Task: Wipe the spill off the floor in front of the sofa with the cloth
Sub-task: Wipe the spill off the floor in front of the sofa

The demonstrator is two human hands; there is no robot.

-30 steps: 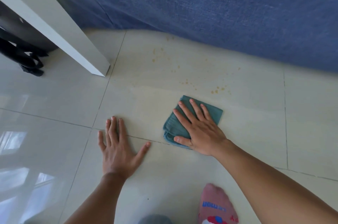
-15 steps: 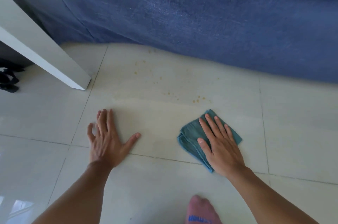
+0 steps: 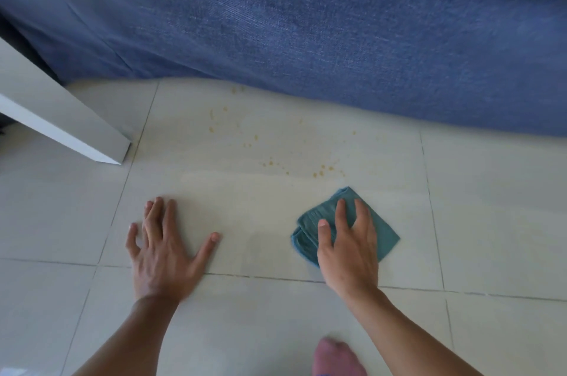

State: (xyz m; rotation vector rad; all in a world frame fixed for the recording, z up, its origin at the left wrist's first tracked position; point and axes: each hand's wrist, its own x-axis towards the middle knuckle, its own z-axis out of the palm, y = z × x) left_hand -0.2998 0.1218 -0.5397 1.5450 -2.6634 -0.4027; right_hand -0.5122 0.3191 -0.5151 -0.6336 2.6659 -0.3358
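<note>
Cloth, teal and folded, lies flat on the floor, a little in front of the sofa. The floor is of pale glossy tiles with thin grey joints, and the blue sofa fills the whole upper part of the view. Between the sofa and the cloth you see the spill, many small yellow-brown drops scattered on one tile; the nearest drops are just beyond the far corner of the cloth, not touching it. A white furniture leg stands on the floor left of the sofa front.

Your right hand presses on the cloth with fingers straight and spread; they grip nothing, and the cloth shows on both sides of them. Your left hand rests flat on the bare tile, left of the cloth and apart from it, fingers spread wide. A foot in a pink sock is at the near edge.
</note>
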